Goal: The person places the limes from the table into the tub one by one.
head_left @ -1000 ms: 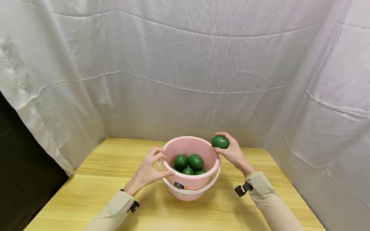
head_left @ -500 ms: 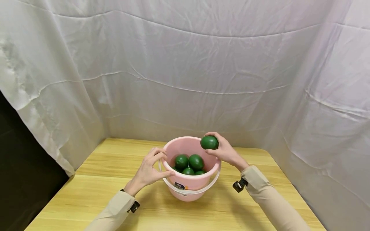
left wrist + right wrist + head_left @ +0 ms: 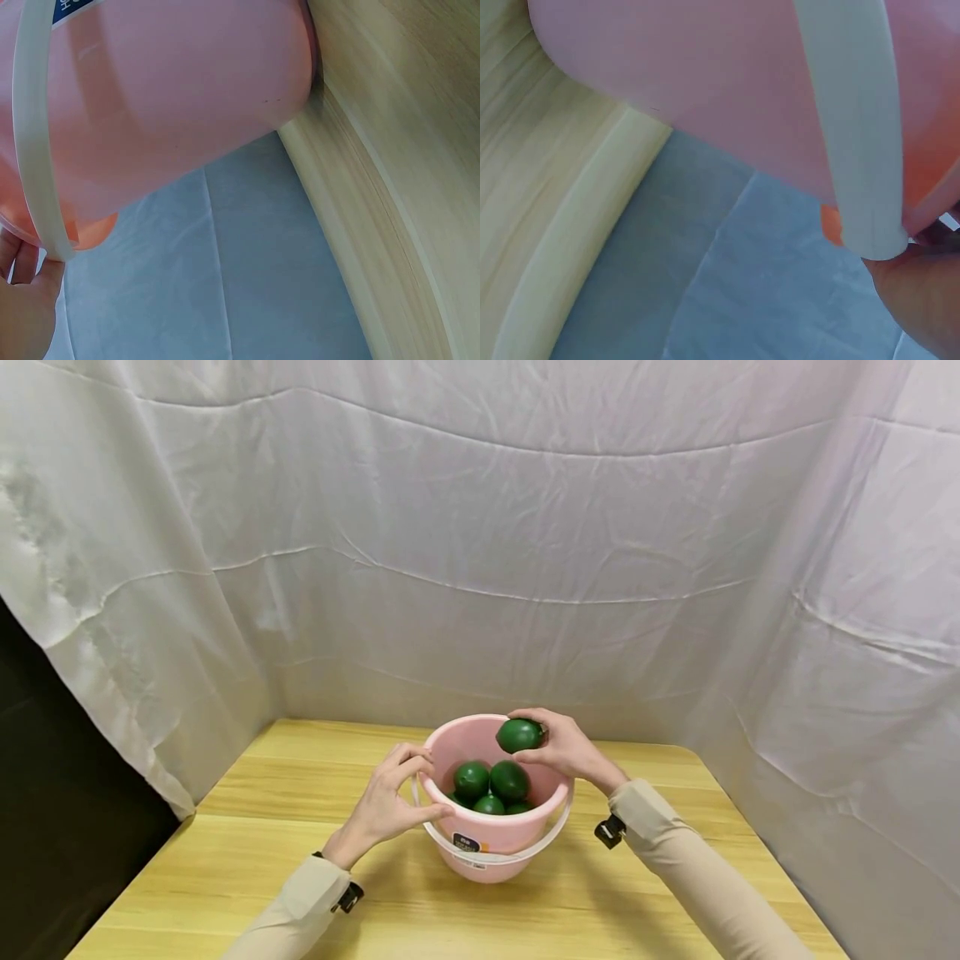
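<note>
A pink bucket (image 3: 491, 835) with a white handle (image 3: 551, 835) stands on the wooden table, the handle hanging down across its front. Inside lie several dark green limes (image 3: 508, 781), the lower ones partly hidden by the front rim. My left hand (image 3: 386, 793) holds the bucket's left rim, thumb on the front edge and fingers bent at the side. Over the right back part of the opening, my right hand (image 3: 564, 745) grips one more lime (image 3: 520, 736) between thumb and fingers. In the right wrist view, that hand (image 3: 922, 292) shows only in part beside the white handle (image 3: 859, 135).
The light wooden table (image 3: 300, 777) spreads around the bucket. White cloth (image 3: 480, 552) hangs behind and along both sides. A dark area (image 3: 60, 793) shows beyond the cloth at the left.
My right hand has moved left with its lime, from beside the bucket's right rim to over the opening. The left hand and the bucket have stayed in place.
</note>
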### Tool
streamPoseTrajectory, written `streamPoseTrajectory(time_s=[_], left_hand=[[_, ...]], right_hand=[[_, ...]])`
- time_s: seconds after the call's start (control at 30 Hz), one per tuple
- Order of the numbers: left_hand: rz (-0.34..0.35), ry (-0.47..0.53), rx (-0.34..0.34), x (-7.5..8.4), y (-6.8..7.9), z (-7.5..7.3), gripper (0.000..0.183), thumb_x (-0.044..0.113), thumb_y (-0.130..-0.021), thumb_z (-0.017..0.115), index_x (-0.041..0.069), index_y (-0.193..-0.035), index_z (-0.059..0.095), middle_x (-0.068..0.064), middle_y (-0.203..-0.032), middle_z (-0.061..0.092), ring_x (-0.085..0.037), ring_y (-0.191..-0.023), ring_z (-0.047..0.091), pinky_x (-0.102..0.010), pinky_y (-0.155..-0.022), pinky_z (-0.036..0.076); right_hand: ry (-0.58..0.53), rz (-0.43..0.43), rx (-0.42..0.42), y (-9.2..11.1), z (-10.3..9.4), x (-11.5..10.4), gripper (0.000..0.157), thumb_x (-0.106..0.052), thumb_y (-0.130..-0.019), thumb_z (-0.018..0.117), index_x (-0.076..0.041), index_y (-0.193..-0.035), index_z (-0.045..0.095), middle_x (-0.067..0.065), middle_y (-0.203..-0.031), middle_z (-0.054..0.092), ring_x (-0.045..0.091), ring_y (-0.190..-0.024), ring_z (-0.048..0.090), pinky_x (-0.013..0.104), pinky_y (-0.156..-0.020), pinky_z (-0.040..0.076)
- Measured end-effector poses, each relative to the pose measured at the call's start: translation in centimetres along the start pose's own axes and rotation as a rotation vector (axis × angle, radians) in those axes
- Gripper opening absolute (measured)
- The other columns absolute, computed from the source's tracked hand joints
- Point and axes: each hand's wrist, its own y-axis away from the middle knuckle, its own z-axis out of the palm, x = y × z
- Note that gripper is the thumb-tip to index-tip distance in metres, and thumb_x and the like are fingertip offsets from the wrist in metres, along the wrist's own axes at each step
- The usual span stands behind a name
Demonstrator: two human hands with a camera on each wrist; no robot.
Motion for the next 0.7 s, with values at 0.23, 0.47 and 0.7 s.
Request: streamPoseTrajectory(time_s=[0.23, 0.47, 0.7], left_hand=[[-0.011, 0.0, -0.002, 0.1, 0.1, 0.0, 0.05, 0.049, -0.068, 0.087, 0.011, -0.092, 0.066, -0.006, -0.111, 0.061, -0.014, -0.107, 0.052, -0.037, -0.089, 0.049], [0.004, 0.007, 0.003, 0.0, 0.1, 0.2, 0.051, 0.052, -0.069, 0.085, 0.01, -0.091, 0.066, -0.008, -0.111, 0.062, -0.016, -0.108, 0.053, -0.038, -0.09, 0.049], [0.005, 0.009, -0.001, 0.2, 0.0, 0.1, 0.051, 0.052, -0.069, 0.085, 0.011, -0.092, 0.066, -0.009, -0.112, 0.062, -0.017, -0.109, 0.053, -0.039, -0.091, 0.05]], right_hand=[[-0.095, 0.034, -0.015, -0.4, 0.3, -0.2, 0.049, -0.01, -0.082, 0.079, -0.007, -0.128, 0.061, 0.017, -0.124, 0.063, 0.034, -0.103, 0.068, 0.043, -0.087, 0.057], [-0.17, 0.046, 0.019, 0.0, 0.2, 0.1, 0.037, -0.008, -0.087, 0.074, -0.004, -0.122, 0.064, 0.018, -0.124, 0.064, 0.037, -0.109, 0.066, 0.04, -0.087, 0.057], [-0.205, 0.089, 0.064, 0.6, -0.3, 0.2, 0.031, -0.011, -0.09, 0.071, -0.005, -0.12, 0.066, 0.016, -0.122, 0.067, 0.034, -0.106, 0.068, 0.041, -0.088, 0.057]])
